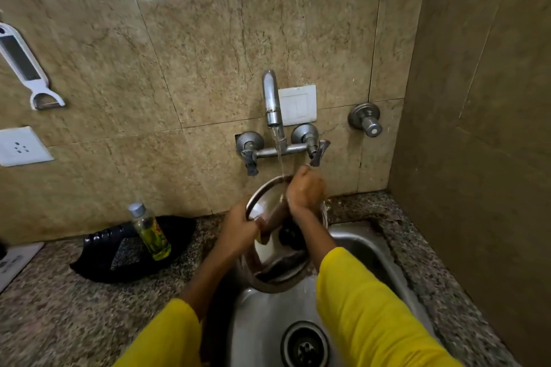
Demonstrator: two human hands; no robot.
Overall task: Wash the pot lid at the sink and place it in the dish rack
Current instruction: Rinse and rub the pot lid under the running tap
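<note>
A round glass pot lid with a metal rim and a black knob is held tilted over the steel sink, under water running from the wall tap. My left hand grips the lid's left rim, and something yellow shows by its fingers. Closed into a fist, my right hand presses against the lid's upper edge, right beside the stream; whether it holds anything is hidden. No dish rack is in view.
A bottle of yellow-green liquid stands on a black tray on the granite counter, left of the sink. The sink drain lies near the front. A peeler and sockets are on the tiled wall; a side wall stands on the right.
</note>
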